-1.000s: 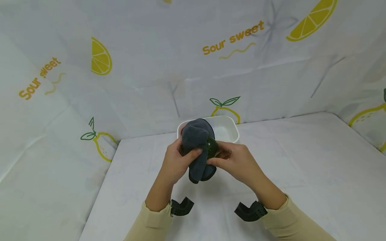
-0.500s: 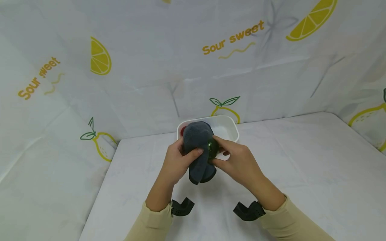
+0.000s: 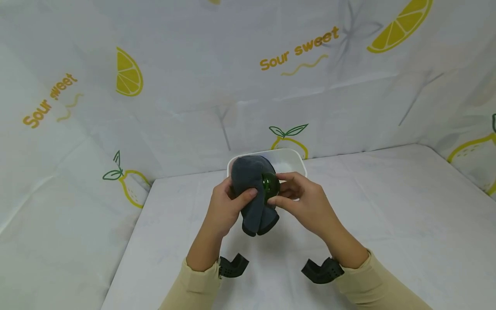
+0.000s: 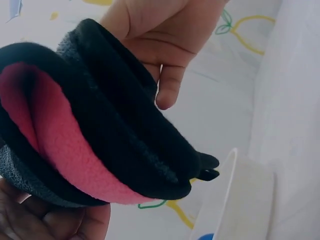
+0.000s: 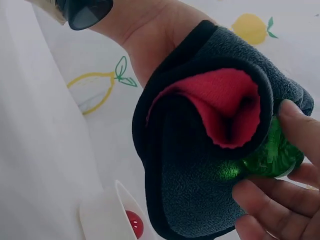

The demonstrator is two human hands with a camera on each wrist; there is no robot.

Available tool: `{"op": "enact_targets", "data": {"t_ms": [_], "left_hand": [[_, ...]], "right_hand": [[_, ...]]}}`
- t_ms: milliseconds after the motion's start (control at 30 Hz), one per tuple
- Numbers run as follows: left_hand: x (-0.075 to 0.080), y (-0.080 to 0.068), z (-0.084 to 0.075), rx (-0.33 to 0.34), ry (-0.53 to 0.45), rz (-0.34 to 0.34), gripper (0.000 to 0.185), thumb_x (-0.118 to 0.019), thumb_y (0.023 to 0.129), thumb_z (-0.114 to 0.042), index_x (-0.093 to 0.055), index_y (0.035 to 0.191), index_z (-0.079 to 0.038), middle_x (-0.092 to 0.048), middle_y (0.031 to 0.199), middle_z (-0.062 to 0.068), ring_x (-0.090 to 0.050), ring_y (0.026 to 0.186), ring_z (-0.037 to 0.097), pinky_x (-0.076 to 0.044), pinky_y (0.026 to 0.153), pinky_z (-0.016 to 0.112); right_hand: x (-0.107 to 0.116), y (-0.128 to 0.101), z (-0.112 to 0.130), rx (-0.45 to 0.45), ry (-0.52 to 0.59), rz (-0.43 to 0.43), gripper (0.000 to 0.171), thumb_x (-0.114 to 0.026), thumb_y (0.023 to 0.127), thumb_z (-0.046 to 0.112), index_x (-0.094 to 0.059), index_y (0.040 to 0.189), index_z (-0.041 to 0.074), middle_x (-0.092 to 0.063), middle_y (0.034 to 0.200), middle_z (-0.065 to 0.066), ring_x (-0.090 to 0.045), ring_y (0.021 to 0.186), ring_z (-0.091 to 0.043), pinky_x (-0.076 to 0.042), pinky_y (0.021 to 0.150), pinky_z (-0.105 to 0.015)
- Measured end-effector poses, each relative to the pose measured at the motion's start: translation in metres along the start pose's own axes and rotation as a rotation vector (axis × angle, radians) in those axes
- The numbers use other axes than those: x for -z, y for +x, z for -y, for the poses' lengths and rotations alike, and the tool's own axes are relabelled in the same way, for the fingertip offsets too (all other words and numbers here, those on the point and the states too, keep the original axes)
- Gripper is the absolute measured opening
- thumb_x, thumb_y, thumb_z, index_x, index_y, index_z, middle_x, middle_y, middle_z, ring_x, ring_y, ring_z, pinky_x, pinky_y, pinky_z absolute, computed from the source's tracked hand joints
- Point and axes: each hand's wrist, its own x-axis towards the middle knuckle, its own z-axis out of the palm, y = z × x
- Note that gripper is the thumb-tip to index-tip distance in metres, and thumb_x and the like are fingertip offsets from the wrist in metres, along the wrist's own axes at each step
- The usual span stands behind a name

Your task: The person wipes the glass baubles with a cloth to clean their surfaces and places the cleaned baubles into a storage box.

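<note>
My left hand (image 3: 224, 206) grips a folded dark grey cloth (image 3: 248, 172) with black edging, its thumb lying across the front. In both wrist views the cloth's pink-red inner side (image 4: 75, 150) shows inside the fold. Against the cloth's right side sits a shiny, see-through green ball (image 3: 271, 185), partly covered by it. My right hand (image 3: 304, 198) pinches this ball between thumb and fingers. Closer up, the right wrist view shows the green ball (image 5: 274, 155) between the cloth and the right fingertips. Both hands are held above the table.
Just behind the cloth stands a white plastic tub (image 3: 292, 160), partly hidden by it. A red ball (image 5: 134, 223) lies inside the tub, and something blue (image 4: 206, 236) shows at its rim. A lemon-print sheet (image 3: 186, 107) hangs behind the white-covered table (image 3: 372, 206).
The right fingers shift their hold round the green ball, and more of the ball shows. The cloth's upper part has shifted slightly; the left hand keeps hold of it.
</note>
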Motion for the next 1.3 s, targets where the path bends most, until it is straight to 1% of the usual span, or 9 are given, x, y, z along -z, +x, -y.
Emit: {"op": "enact_targets", "data": {"t_ms": [133,233,367,467,733,867,967,1133,1300], "left_hand": [[-0.0008,-0.0006,0.0006,-0.019,-0.001,-0.008,0.056,-0.077,0.085,-0.036,-0.059,0.129,-0.007,-0.066,0.118,0.016,-0.067,0.103,0.024,-0.058,0.086,0.037],[-0.0019,-0.0011,0.0007,-0.03,0.003,-0.017,0.058,-0.079,0.084,-0.038,-0.06,0.128,-0.007,-0.066,0.117,0.016,-0.067,0.102,0.024,-0.058,0.085,0.037],[-0.003,-0.001,-0.0005,-0.049,-0.006,-0.011,0.058,-0.079,0.083,-0.037,-0.06,0.127,-0.005,-0.066,0.116,0.017,-0.067,0.101,0.023,-0.058,0.085,0.037],[-0.0037,-0.0009,-0.0014,-0.054,-0.01,-0.006,0.057,-0.079,0.083,-0.036,-0.06,0.128,-0.005,-0.066,0.117,0.017,-0.067,0.102,0.023,-0.058,0.086,0.038],[-0.0075,-0.0011,0.001,-0.048,-0.02,-0.053,0.057,-0.08,0.083,-0.034,-0.061,0.127,-0.005,-0.067,0.117,0.017,-0.067,0.102,0.022,-0.057,0.087,0.036],[-0.0072,-0.0018,-0.0001,-0.039,0.013,-0.099,0.046,-0.08,0.083,-0.022,-0.063,0.124,-0.007,-0.068,0.115,0.014,-0.068,0.101,0.023,-0.058,0.086,0.037],[-0.0065,-0.0024,-0.0018,-0.035,0.035,-0.117,0.041,-0.078,0.084,-0.014,-0.064,0.122,-0.007,-0.068,0.113,0.014,-0.068,0.099,0.024,-0.058,0.085,0.038],[-0.0063,-0.0018,-0.0042,-0.048,0.062,-0.094,0.041,-0.077,0.084,-0.01,-0.064,0.123,-0.007,-0.068,0.114,0.012,-0.068,0.099,0.023,-0.058,0.086,0.037],[-0.0053,-0.0013,-0.0041,-0.096,0.088,-0.085,0.042,-0.077,0.083,-0.009,-0.065,0.123,-0.008,-0.069,0.114,0.011,-0.069,0.098,0.021,-0.058,0.085,0.035]], "right_hand": [[0.0004,0.0026,-0.0034,-0.096,0.177,0.056,0.046,-0.072,0.09,0.018,-0.059,0.132,0.006,-0.071,0.094,-0.01,-0.071,0.076,-0.013,-0.059,0.074,-0.027],[0.0012,0.004,-0.0057,-0.133,0.295,0.1,0.043,-0.064,0.097,0.017,-0.055,0.135,0.001,-0.069,0.093,-0.014,-0.07,0.075,-0.016,-0.06,0.074,-0.03],[0.0037,0.0043,-0.0064,-0.129,0.449,0.162,0.042,-0.056,0.101,0.016,-0.051,0.137,-0.006,-0.069,0.093,-0.009,-0.069,0.076,-0.016,-0.06,0.074,-0.033],[0.0051,0.0045,-0.0064,-0.127,0.52,0.196,0.043,-0.053,0.102,0.014,-0.048,0.137,-0.01,-0.07,0.092,-0.004,-0.068,0.077,-0.015,-0.059,0.074,-0.032],[0.0026,0.0054,-0.0043,-0.218,0.539,0.144,0.039,-0.057,0.1,0.015,-0.042,0.132,-0.002,-0.071,0.089,0.0,-0.067,0.074,-0.014,-0.058,0.075,-0.029],[-0.0007,0.0057,-0.0035,-0.22,0.526,0.152,0.036,-0.055,0.101,0.014,-0.041,0.13,-0.002,-0.071,0.093,-0.003,-0.068,0.079,-0.015,-0.059,0.076,-0.031],[-0.0028,0.0053,-0.0022,-0.233,0.502,0.162,0.043,-0.061,0.097,0.011,-0.041,0.133,0.001,-0.071,0.101,-0.008,-0.069,0.084,-0.016,-0.058,0.077,-0.032],[-0.0037,0.0046,-0.0011,-0.254,0.43,0.143,0.053,-0.07,0.09,0.009,-0.041,0.135,0.006,-0.07,0.106,-0.015,-0.068,0.085,-0.017,-0.058,0.077,-0.031],[-0.0033,0.0048,-0.0036,-0.22,0.428,0.121,0.044,-0.064,0.096,0.012,-0.045,0.134,0.0,-0.071,0.1,-0.012,-0.069,0.083,-0.017,-0.058,0.073,-0.03]]}}
